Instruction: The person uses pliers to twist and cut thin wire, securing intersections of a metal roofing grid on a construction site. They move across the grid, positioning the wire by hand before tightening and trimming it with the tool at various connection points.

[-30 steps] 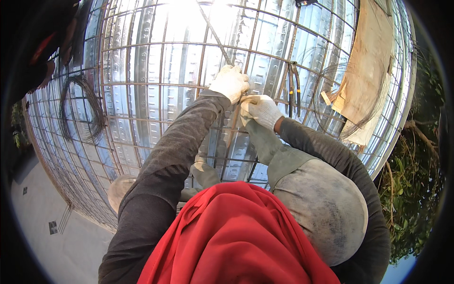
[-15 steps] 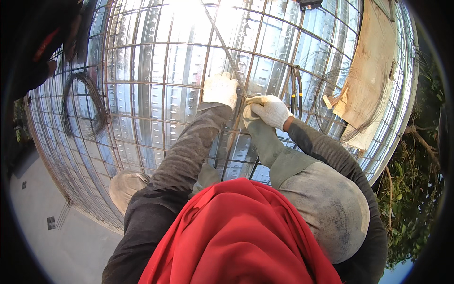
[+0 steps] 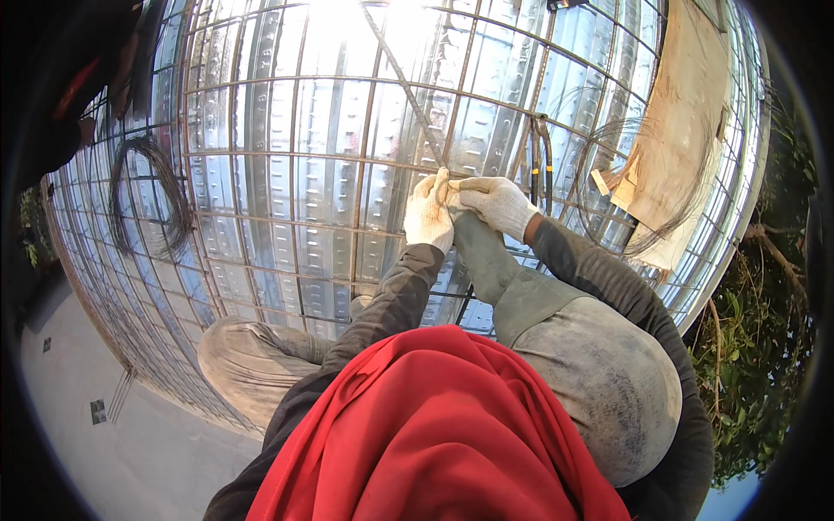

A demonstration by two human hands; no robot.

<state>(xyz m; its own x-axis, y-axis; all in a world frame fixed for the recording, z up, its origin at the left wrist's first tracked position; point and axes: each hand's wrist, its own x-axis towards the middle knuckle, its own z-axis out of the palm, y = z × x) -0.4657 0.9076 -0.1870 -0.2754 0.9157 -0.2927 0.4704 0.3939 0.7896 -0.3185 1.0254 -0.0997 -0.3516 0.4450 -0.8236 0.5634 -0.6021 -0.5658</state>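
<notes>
My left hand (image 3: 429, 213), in a whitish knit glove, is closed with its fingertips at the near end of a ribbed steel bar (image 3: 404, 82), which slants over the mesh. Close beside it, my right hand (image 3: 497, 204), gloved too, pinches at the same spot, thumb against forefinger. What lies between the fingers of either hand is too small or hidden to make out. Both hands are just above the toe of my grey-green boot (image 3: 478, 247). Beneath them a grid of rebar mesh (image 3: 326, 158) lies over shiny ribbed metal decking (image 3: 339, 117).
Black-handled pincers with yellow bands (image 3: 541, 161) rest on the mesh right of my hands. Coils of thin wire lie left (image 3: 178, 195) and right (image 3: 591, 213). A plywood board (image 3: 682, 113) is further right, before leafy branches (image 3: 743, 391). A dark figure (image 3: 52, 104) shows upper left.
My left hand has moved right and toward me, from the mesh to beside my right hand, its fingers now up at the pinch point. My right hand has barely moved.
</notes>
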